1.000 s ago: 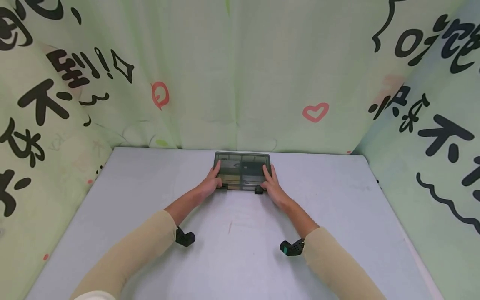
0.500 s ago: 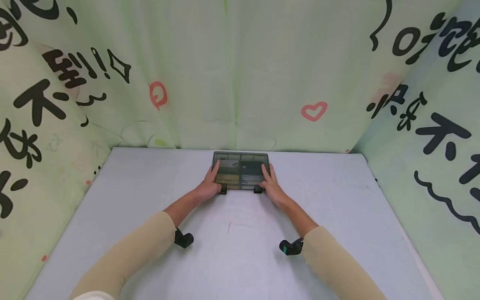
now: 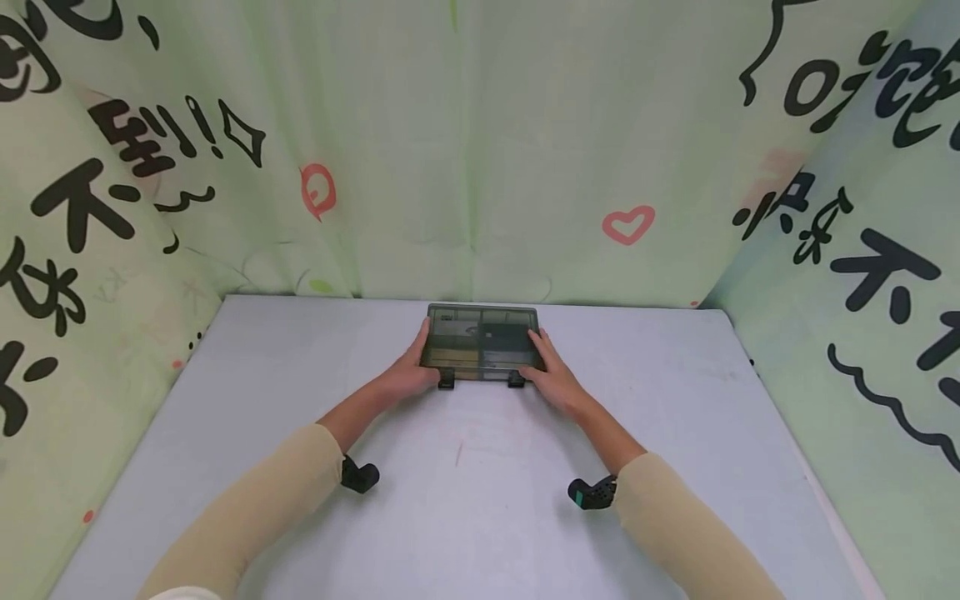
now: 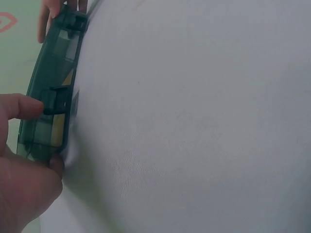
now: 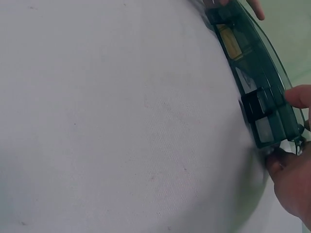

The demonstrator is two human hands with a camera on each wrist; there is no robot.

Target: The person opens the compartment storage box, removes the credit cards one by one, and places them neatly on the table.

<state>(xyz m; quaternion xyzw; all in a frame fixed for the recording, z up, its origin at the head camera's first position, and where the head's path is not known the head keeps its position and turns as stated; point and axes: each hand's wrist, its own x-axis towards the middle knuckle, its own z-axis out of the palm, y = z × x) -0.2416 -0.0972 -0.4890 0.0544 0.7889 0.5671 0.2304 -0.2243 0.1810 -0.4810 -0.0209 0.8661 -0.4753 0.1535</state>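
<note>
A dark translucent box with inner compartments lies near the table's back edge in the head view. My left hand grips its left end, and my right hand grips its right end. In the left wrist view, the left thumb rests by a latch of the box, with other fingers at its end. The right wrist view has the right hand round the other end of the box, thumb on its edge near a latch. Some fingertips are hidden behind the box.
The white table spreads out in front of the box. A pale green curtain with black writing and red drawings hangs behind and on both sides. Black devices sit at both wrists.
The left hand has shifted outward, its fingers moving off the box's top to its left side. The right hand has moved slightly outward. The front latches now stick out, while the box stays in place.
</note>
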